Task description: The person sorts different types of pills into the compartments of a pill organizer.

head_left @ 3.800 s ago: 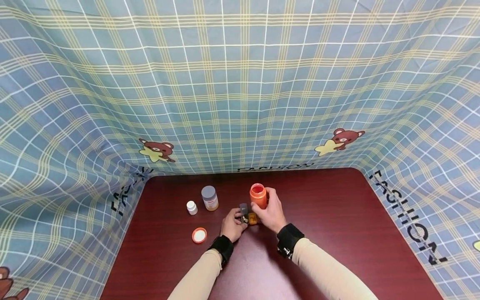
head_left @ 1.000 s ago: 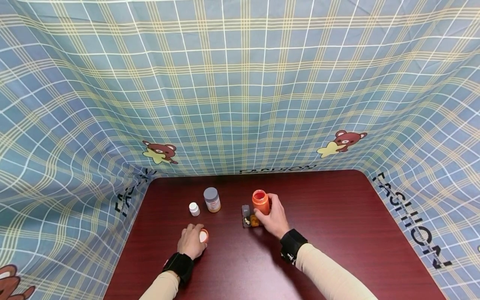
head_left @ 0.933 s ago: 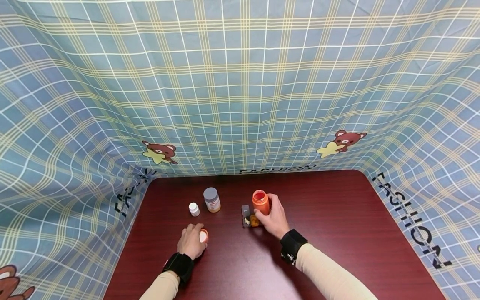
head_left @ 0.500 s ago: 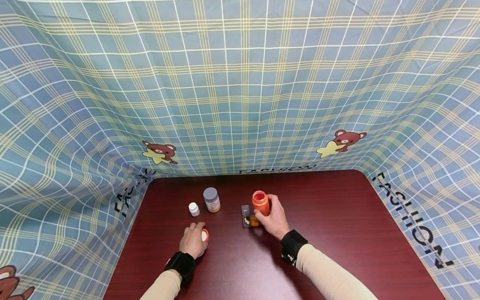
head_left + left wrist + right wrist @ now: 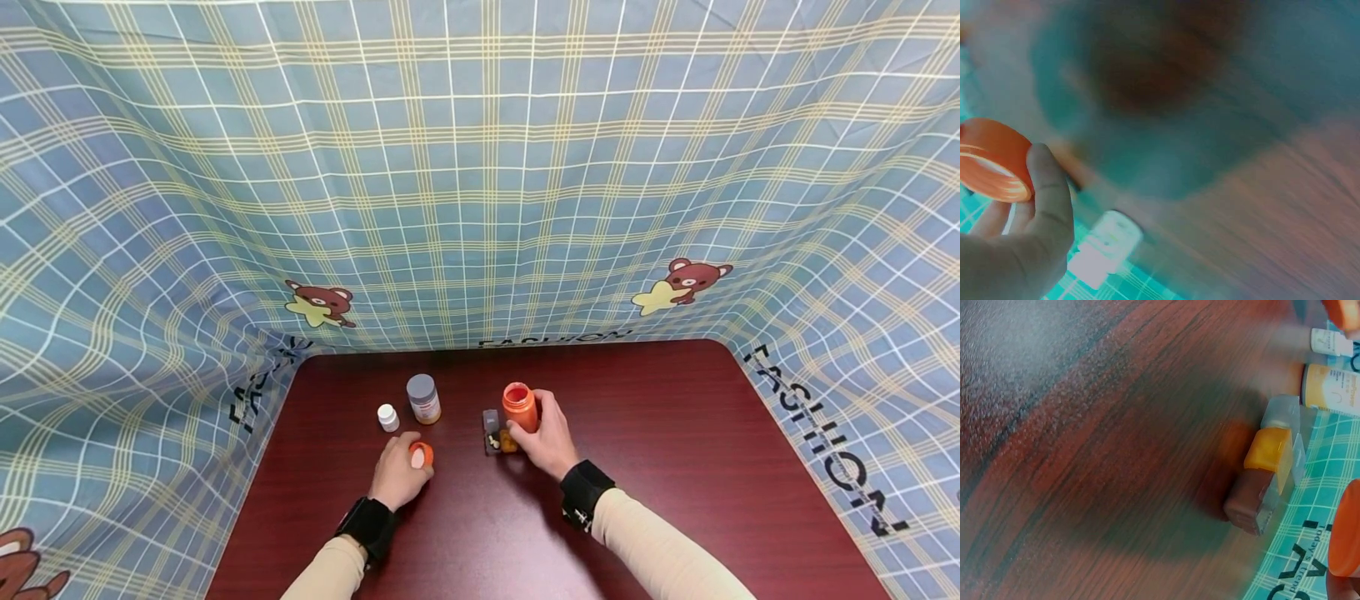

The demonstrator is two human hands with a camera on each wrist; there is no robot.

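My left hand (image 5: 397,477) pinches an orange bottle cap (image 5: 426,450) with a white liner, tilted with its inside showing. In the left wrist view the thumb presses the rim of this cap (image 5: 997,156), which looks lifted off the table. My right hand (image 5: 551,437) grips an open orange bottle (image 5: 520,408) upright, its mouth up. Just left of that bottle lies a small pill organizer (image 5: 491,419) with its grey lid flipped back and pale pills in that compartment. An amber compartment (image 5: 1269,450) beside it looks closed in the right wrist view.
A small white bottle (image 5: 387,418) and a larger jar with a grey lid (image 5: 424,398) stand behind my left hand. Plaid cloth (image 5: 480,208) hangs around the back and sides of the dark red table (image 5: 660,442).
My left hand left the pill organizer and took hold of the cap on the table. It has now tipped the cap up and moved it rightward. The right hand keeps holding the bottle.
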